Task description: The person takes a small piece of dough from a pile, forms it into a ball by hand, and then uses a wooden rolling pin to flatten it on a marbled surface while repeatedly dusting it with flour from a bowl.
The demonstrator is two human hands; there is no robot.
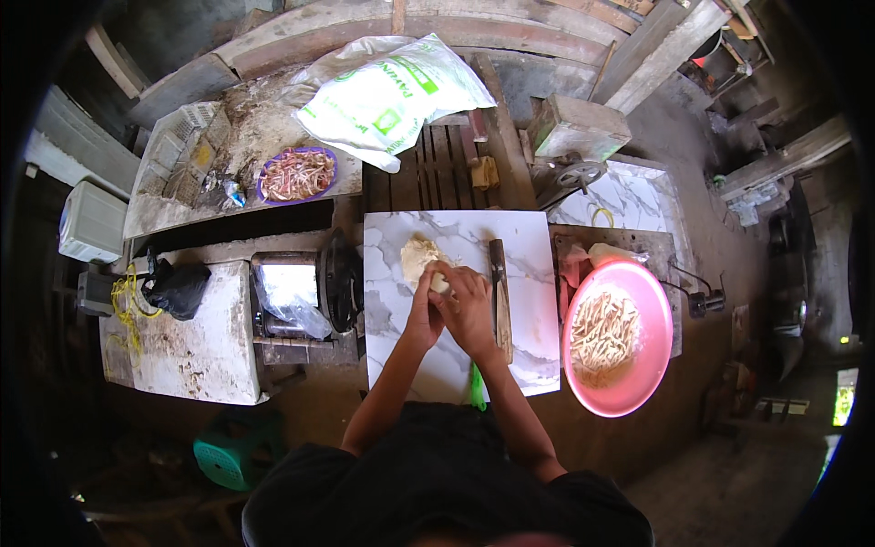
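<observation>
My left hand (423,315) and my right hand (468,308) meet over a marble-patterned board (387,351), their fingers closed around a small piece of pale dough (439,283). A larger lump of dough (418,257) lies on the board just beyond my fingertips. Right of my right hand, a long dark bar (497,260) and a wooden stick (505,335) lie lengthwise on the board. At the board's near edge hangs a bit of green plastic (477,389). The fingers partly hide the held piece.
Beside the board at right stands a pink basin (661,342) of pale, floury strips. To the left is a machine with a black wheel (337,281). Beyond are a purple-rimmed dish (334,169) of reddish-and-white pieces and a white sack (392,105). A green stool (223,460) stands lower left.
</observation>
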